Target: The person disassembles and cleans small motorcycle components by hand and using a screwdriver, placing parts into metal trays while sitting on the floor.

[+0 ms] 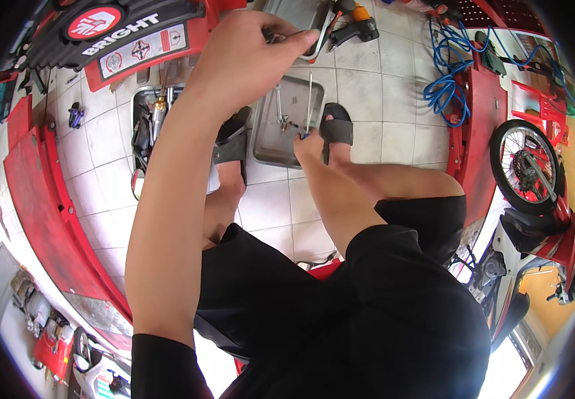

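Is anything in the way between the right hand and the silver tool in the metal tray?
A small dark piece lies in the metal tray, between the right hand and the silver tool's lower end. Nothing else visible does. The hand grips a long thin tool.

We hold our left forearm [171, 199] far forward, the left grip [251, 58] turned rightward, fingers curled and thumb [303, 43] extended. Our right grip [308, 147] is clenched, nearer our body and right of the left one, our right forearm [336, 196] slanting back from it. Our left foot [231, 171] rests left of the right grip, our right foot [338, 155] just right of it.
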Available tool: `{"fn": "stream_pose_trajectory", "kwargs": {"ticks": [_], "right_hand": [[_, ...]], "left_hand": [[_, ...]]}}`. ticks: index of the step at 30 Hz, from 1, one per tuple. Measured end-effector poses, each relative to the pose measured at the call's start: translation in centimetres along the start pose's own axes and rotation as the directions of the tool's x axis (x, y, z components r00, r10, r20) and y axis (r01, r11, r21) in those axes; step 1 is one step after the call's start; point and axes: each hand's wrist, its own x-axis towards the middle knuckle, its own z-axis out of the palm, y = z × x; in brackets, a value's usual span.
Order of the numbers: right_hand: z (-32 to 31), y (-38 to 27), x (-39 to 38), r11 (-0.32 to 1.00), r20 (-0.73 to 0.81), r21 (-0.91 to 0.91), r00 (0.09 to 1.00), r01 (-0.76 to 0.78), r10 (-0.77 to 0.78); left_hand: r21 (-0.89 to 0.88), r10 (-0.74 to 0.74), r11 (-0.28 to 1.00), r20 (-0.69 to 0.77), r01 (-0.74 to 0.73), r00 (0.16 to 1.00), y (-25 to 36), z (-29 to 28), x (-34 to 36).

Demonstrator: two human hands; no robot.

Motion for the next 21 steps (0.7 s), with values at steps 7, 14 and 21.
{"fn": "stream_pose_trajectory", "kwargs": {"ticks": [7, 14, 21], "right_hand": [[3.0, -3.7, -0.3, 0.991, 0.127, -0.100, 0.987, -0.088, 0.101], [2.9, -4.2, 0.4, 0.975, 0.128, -0.146, 0.974, -0.166, 0.185], [1.0, -3.3, 2.7, 0.985, 0.195, -0.148, 0.974, -0.083, 0.112]], "left_hand": [[-0.001, -0.087, 0.996, 0.070, 0.087, 0.994, 1.8, -0.3, -1.1], [0.039, -0.094, 0.995, 0.125, 0.090, 0.988, 0.9, -0.4, -0.4], [-0.016, -0.095, 0.995, 0.128, 0.098, 0.987, 0.6, 1.1, -0.5]]}}
